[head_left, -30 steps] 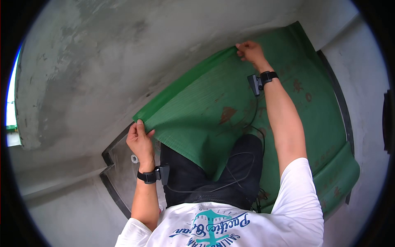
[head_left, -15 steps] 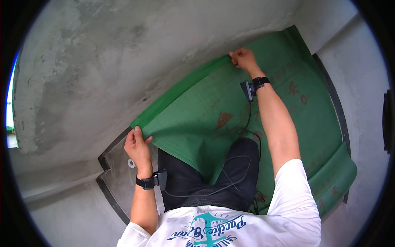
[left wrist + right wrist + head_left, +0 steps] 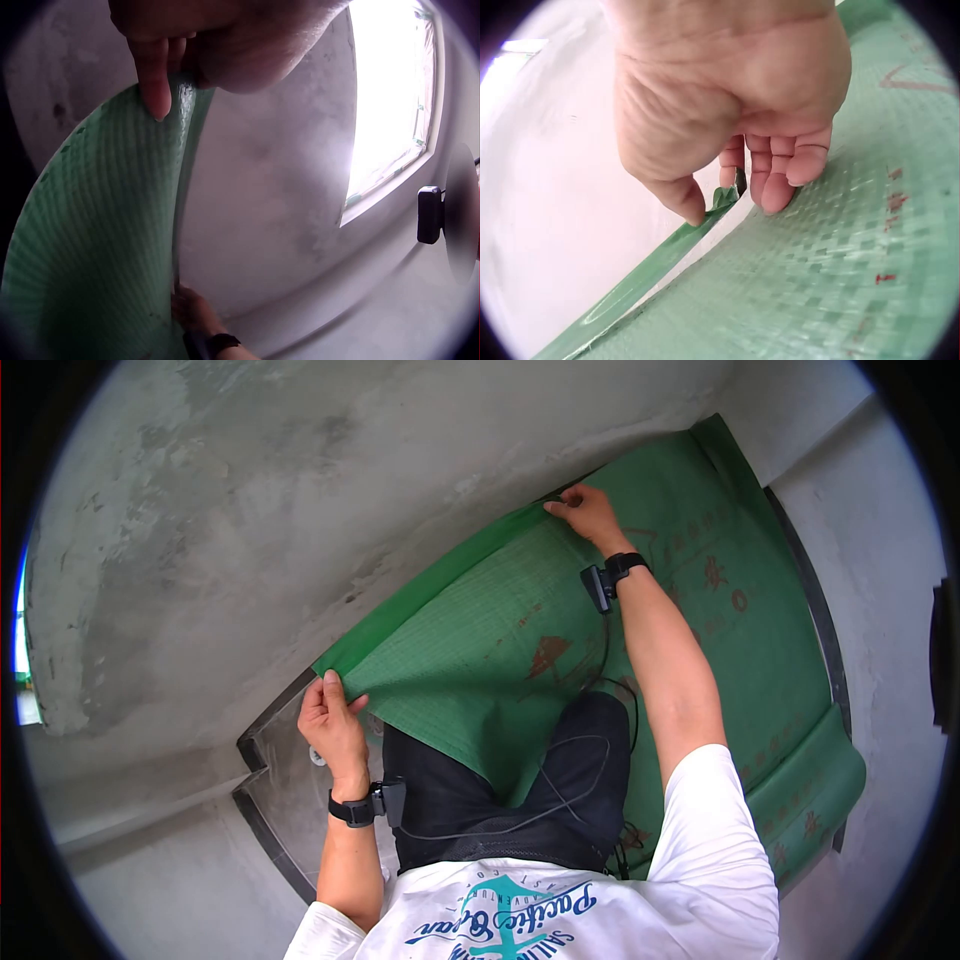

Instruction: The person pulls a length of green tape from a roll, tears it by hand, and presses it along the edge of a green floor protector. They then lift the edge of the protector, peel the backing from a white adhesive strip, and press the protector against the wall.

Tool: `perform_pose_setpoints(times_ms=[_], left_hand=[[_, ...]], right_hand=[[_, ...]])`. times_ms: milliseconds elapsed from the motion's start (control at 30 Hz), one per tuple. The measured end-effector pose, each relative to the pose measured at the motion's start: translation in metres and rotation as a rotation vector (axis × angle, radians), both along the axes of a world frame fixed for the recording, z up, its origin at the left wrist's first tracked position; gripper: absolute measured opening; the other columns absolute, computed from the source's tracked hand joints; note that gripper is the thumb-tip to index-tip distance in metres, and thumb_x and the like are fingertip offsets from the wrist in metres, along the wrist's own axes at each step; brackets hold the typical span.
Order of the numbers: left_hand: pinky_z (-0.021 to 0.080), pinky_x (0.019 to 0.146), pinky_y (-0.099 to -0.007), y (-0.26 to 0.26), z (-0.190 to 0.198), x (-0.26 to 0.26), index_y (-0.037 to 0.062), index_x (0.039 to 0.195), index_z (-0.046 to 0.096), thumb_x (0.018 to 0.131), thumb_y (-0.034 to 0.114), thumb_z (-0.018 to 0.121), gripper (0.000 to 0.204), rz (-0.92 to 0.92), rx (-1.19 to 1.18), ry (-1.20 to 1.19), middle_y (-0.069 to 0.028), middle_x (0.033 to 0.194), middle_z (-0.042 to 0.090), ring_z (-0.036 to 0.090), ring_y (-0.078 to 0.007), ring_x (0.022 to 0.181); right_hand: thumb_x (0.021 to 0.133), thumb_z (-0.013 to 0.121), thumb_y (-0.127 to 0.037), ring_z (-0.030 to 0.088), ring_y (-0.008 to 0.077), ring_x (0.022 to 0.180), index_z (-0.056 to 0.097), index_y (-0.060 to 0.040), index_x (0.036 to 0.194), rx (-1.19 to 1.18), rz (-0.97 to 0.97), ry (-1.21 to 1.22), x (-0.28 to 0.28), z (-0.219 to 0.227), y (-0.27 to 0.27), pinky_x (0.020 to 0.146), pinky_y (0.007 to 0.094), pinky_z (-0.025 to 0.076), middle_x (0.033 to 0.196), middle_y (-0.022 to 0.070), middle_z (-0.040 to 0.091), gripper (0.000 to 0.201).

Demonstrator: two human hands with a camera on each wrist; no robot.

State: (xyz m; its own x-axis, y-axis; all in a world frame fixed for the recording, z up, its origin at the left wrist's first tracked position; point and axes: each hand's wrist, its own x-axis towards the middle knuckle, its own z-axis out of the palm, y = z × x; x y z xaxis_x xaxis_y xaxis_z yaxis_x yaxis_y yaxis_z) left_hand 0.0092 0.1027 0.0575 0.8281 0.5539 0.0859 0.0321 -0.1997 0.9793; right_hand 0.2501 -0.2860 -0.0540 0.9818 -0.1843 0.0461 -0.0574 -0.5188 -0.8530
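Observation:
A green woven sheet [image 3: 460, 630] with red printed marks lies over the floor and the person's lap, its far edge folded over in a strip [image 3: 430, 585]. At the strip's near-left end, the left hand [image 3: 335, 725] pinches the corner between thumb and fingers. In the left wrist view the sheet [image 3: 97, 202] hangs from those fingertips. Farther along the folded edge, the right hand [image 3: 590, 520] has its thumb and index finger at the strip. The right wrist view has the strip [image 3: 652, 259] between that thumb and index finger, the other fingers curled over the sheet's face.
A bare grey wall [image 3: 300, 510] rises along the folded edge. Dark trim [image 3: 800, 580] borders the right wall. A black cable [image 3: 590, 800] crosses the lap to the wrist cameras. A small white round thing [image 3: 317, 756] lies by the left hand. A window [image 3: 390, 97] is bright.
The right hand has come back along the folded edge, nearer the left hand, and its thumb now stands farther from its fingers. The left hand keeps its pinch on the corner.

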Motion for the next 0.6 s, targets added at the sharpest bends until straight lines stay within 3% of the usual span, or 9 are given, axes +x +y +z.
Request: perform_pose_setpoints(times_ms=[300,600], left_hand=[[0.056,0.055,-0.0208,-0.007,0.009,-0.001,-0.0028,0.100,0.068,0.100,0.019,0.059,0.023,-0.038,-0.007,0.044,0.0003,0.080,0.060,0.054,-0.0036,0.066],[0.057,0.056,-0.0216,-0.012,0.016,-0.007,-0.0034,0.098,0.067,0.101,0.020,0.059,0.025,-0.064,-0.015,0.078,0.0005,0.078,0.059,0.054,-0.0038,0.067]], right_hand=[[0.072,0.084,-0.038,0.065,0.0300,0.095,0.071,-0.0066,0.098,-0.270,0.007,-0.082,-0.007,-0.005,0.014,0.081,0.0409,0.052,0.101,0.0124,0.068,0.043],[0.074,0.082,-0.038,0.065,0.0316,0.096,0.069,-0.0068,0.098,-0.306,-0.052,-0.104,-0.016,-0.012,0.028,0.081,0.0415,0.052,0.104,0.0125,0.066,0.042]])
